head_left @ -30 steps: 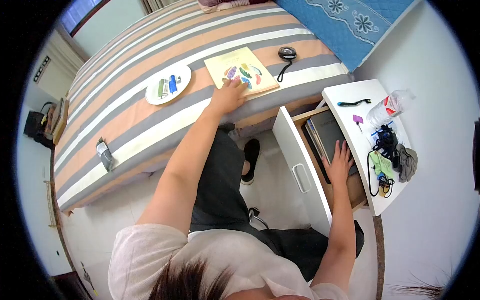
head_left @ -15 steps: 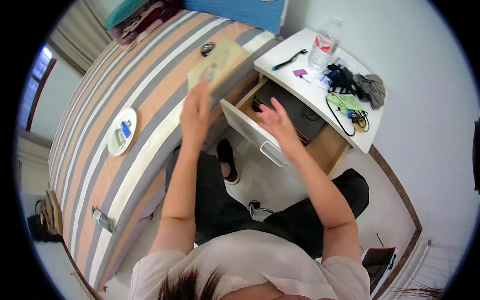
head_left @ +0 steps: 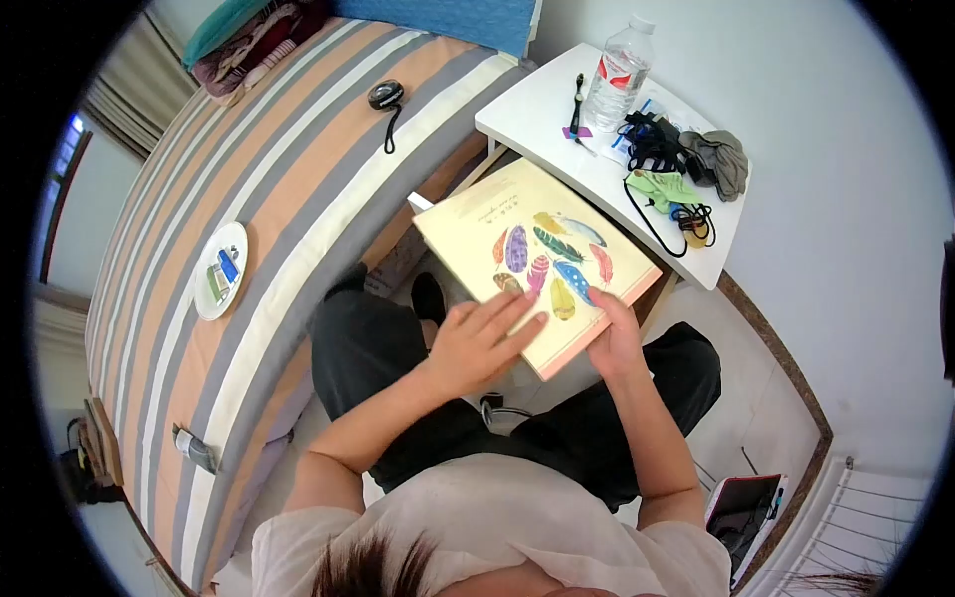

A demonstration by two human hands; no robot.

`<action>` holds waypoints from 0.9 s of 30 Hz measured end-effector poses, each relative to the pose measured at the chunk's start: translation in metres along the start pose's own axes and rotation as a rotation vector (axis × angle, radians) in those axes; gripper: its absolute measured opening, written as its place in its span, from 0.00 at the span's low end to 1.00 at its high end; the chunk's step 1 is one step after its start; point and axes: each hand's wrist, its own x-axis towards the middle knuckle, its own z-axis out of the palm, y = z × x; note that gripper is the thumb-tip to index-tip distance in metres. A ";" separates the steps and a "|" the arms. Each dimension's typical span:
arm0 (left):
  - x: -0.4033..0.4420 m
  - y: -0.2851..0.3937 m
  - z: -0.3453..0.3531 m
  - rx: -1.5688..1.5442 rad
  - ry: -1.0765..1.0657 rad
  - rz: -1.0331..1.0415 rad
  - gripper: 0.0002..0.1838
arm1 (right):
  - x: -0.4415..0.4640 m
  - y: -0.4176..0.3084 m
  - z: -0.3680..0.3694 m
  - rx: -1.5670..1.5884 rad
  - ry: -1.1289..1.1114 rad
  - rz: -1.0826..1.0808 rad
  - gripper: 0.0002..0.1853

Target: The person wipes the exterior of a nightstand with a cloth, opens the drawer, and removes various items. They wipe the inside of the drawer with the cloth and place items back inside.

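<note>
A cream book (head_left: 477,214) with colourful feathers on its cover is over the pulled-out drawer (head_left: 421,202) and hides most of it. My left hand (head_left: 482,338) lies on the lower left part of the cover with its fingers spread. At the lower right corner, my right hand (head_left: 617,333) grips the book, thumb on top and the other fingers hidden beneath. Whether the book touches the drawer cannot be seen.
The white tabletop (head_left: 527,107) holds a water bottle (head_left: 619,78), black cables (head_left: 652,141), a grey cloth (head_left: 718,161) and a green item (head_left: 662,189). On the striped bed (head_left: 298,189) are a plate (head_left: 237,244), a black round object (head_left: 386,96) and a small packet (head_left: 194,448).
The book has moved from the bed to over the drawer. My right hand has left the drawer and taken hold of the book's corner. My left hand now lies flat on the cover.
</note>
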 end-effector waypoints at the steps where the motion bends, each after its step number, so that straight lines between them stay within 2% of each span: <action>1: 0.000 -0.006 0.002 0.053 0.011 0.002 0.26 | -0.002 -0.002 -0.004 0.005 0.007 0.029 0.24; 3: 0.006 -0.025 0.004 0.156 0.032 0.010 0.24 | -0.001 -0.007 -0.015 0.006 0.008 0.076 0.24; 4: 0.014 -0.032 -0.001 0.169 0.024 -0.004 0.27 | 0.001 -0.009 -0.020 0.005 0.002 0.095 0.24; 10: 0.054 -0.063 0.012 0.166 -0.109 0.204 0.23 | 0.031 -0.025 -0.042 0.018 0.010 0.157 0.24; 14: 0.070 -0.075 0.033 0.250 -0.123 0.279 0.24 | 0.044 -0.035 -0.045 -0.067 0.014 0.077 0.26; 17: 0.074 -0.082 0.055 0.312 -0.108 0.331 0.23 | 0.071 -0.021 -0.075 -0.117 0.130 -0.057 0.25; 22: 0.092 -0.091 0.074 0.034 -0.311 0.182 0.23 | 0.100 -0.029 -0.074 -0.196 0.240 -0.108 0.24; 25: 0.118 -0.093 0.067 0.141 -0.660 0.047 0.24 | 0.133 -0.027 -0.090 -0.248 0.264 -0.156 0.25; 26: 0.116 -0.106 0.084 0.187 -0.584 0.086 0.29 | 0.141 -0.023 -0.098 -0.251 0.271 -0.215 0.25; 27: 0.115 -0.109 0.086 0.137 -0.600 0.081 0.32 | 0.140 -0.022 -0.097 -0.291 0.295 -0.248 0.24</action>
